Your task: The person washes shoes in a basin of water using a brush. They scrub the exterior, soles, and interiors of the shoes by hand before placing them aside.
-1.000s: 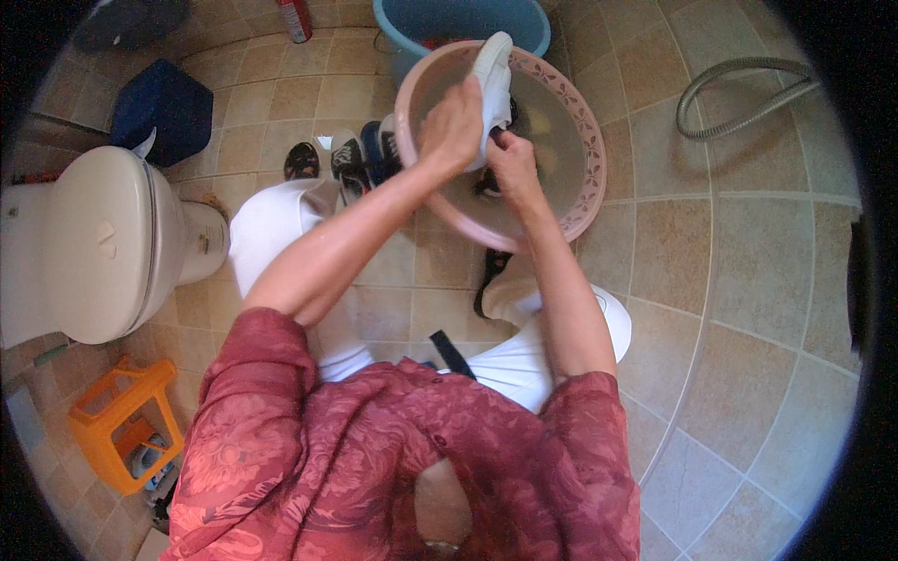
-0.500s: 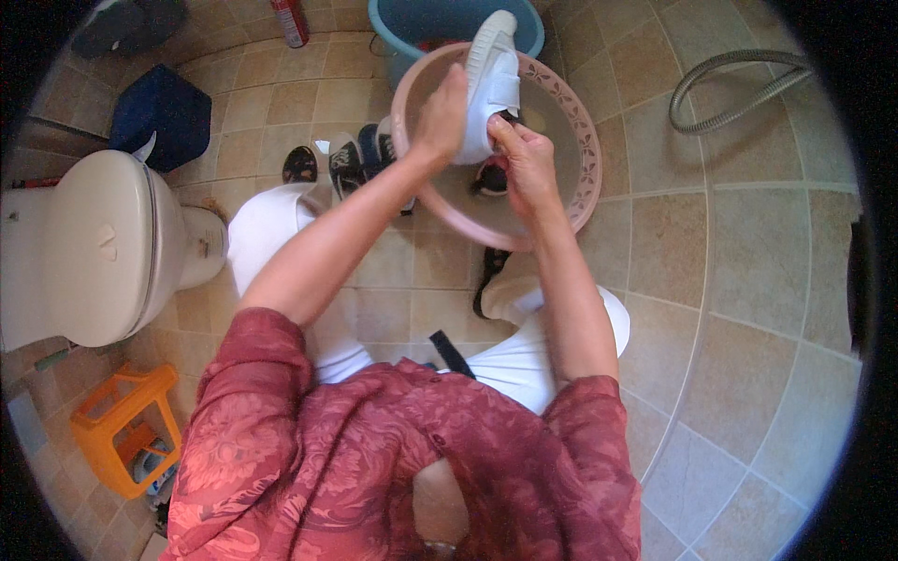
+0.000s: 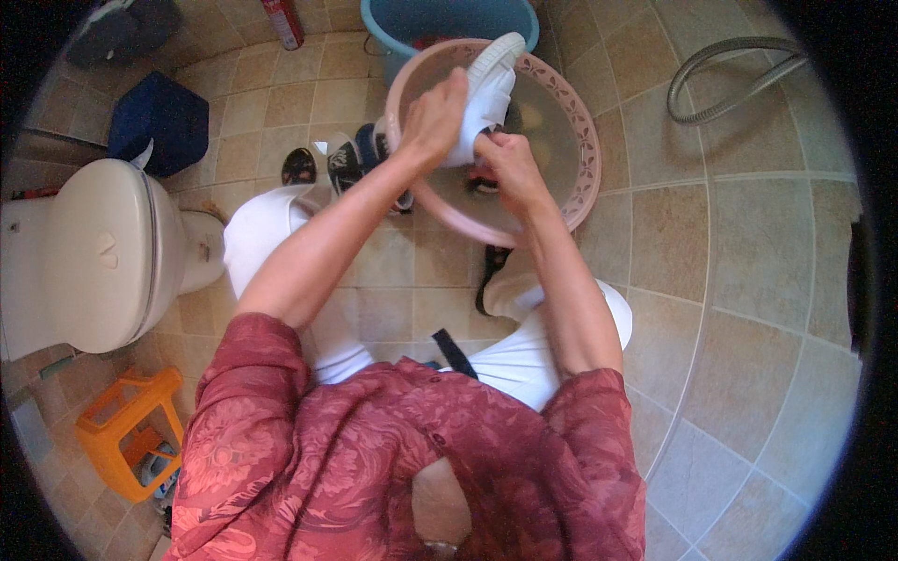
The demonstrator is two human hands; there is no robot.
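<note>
A white shoe [image 3: 486, 105] with a strap is held tilted over a pink basin [image 3: 584, 168] of cloudy water, its toe pointing away from me. Along its sole side lies my left hand [image 3: 434, 120], fingers together and pressed to the shoe; the fingertips are partly hidden. My right hand [image 3: 512, 166] is closed at the shoe's opening near the heel, gripping the edge there; whether anything else is in it cannot be made out. Below the shoe, a dark and reddish thing [image 3: 484, 180] shows in the basin, mostly hidden. Pale round shapes lie under the water.
Behind the basin stands a blue tub [image 3: 379, 37]. Several dark shoes [image 3: 344, 168] sit on the tiles to its left. A toilet [image 3: 103, 252], a navy bin [image 3: 161, 122] and an orange plastic stool [image 3: 126, 430] line the left side. A metal hose [image 3: 687, 89] hangs at right.
The shoe has come down and tilted further to the right, toward the basin. My right hand has shifted slightly left and turned at the opening; my left hand stays against the sole.
</note>
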